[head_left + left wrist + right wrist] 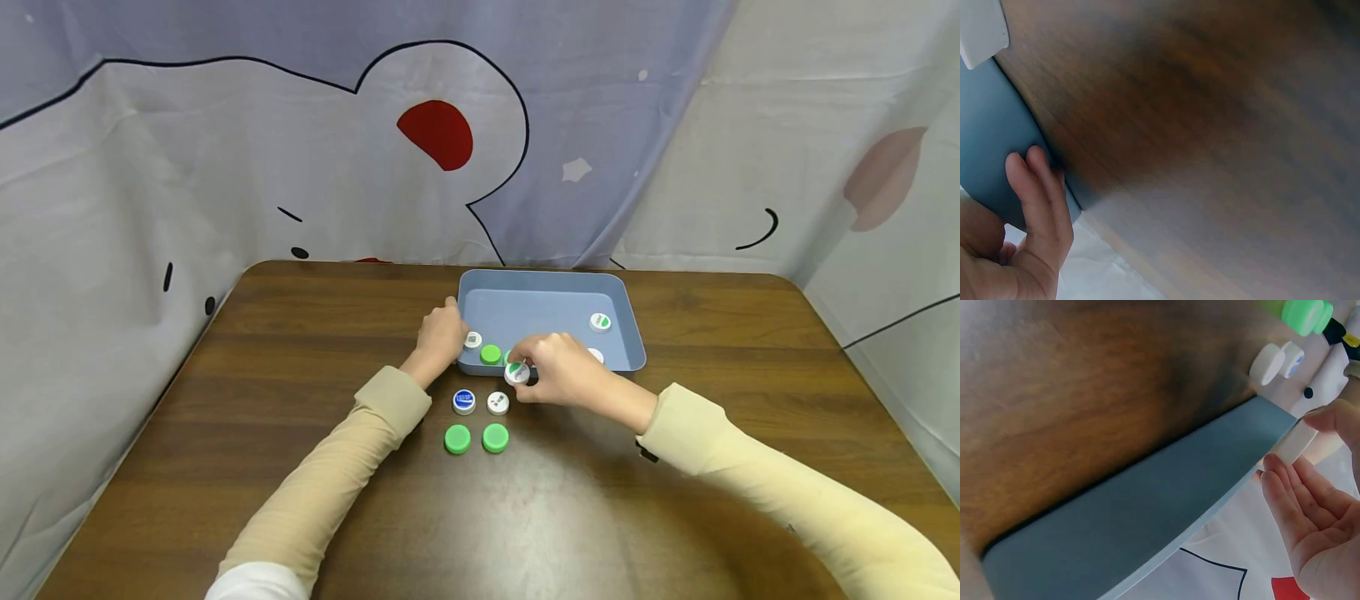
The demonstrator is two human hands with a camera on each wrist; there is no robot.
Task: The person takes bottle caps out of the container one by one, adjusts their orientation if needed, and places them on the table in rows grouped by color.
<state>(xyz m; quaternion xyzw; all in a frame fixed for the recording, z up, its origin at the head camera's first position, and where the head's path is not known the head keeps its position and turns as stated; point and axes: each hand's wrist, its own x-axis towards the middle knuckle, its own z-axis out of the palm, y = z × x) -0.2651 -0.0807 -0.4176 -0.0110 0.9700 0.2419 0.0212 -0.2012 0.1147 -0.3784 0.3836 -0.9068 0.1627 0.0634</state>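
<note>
My right hand (561,372) pinches a white bottle cap (517,374) with a green print between thumb and fingers, above the near rim of a blue-grey tray (536,302). Edge-on, that white cap (1295,442) shows close over the rim in the right wrist view. At the tray's left side, my left hand (441,335) grips the wall, its fingers (1038,194) lying against the outside. Inside the tray are a white cap (472,340) near that hand, a green cap (491,355), another green cap partly hidden behind my right hand, and a white-and-green cap (600,322) at the right.
In front of the tray, two rows of caps lie on the brown wooden table (300,333): a blue-printed cap (464,401) beside a white cap (497,403), then two green caps (457,439) nearer me. A patterned curtain (337,167) hangs behind the table.
</note>
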